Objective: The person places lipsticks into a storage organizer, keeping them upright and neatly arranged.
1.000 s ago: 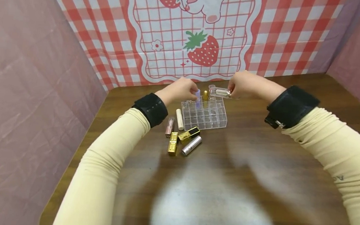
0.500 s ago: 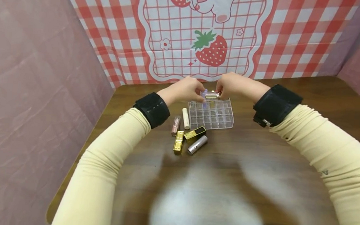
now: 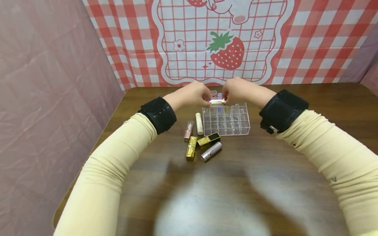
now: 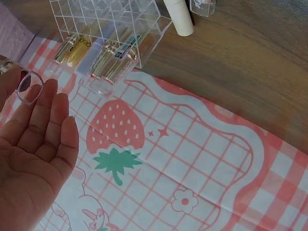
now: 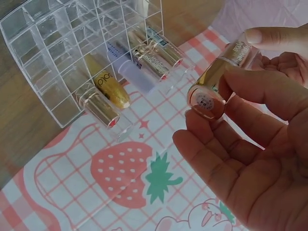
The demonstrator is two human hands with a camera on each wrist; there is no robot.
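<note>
Between my two hands is a clear-and-gold lipstick, lying sideways above the back of a clear acrylic organizer. My left hand pinches one end; in the left wrist view its other fingers extend beside a clear rounded end. My right hand pinches the opposite end between thumb and fingers, a round label showing on the base. Upright in the organizer's back slots are a gold bullet-shaped tube, a lilac tube and several clear-capped lipsticks.
Left of the organizer lie a cream tube and a pink lipstick. In front are a gold lipstick, a gold-and-black lipstick and a silver tube. A strawberry-print cloth hangs behind the wooden table.
My right hand has brought the clear lipstick leftward to my left hand. My left hand has left the lilac tube standing in its slot and now pinches the lipstick too. The head view has shifted slightly.
</note>
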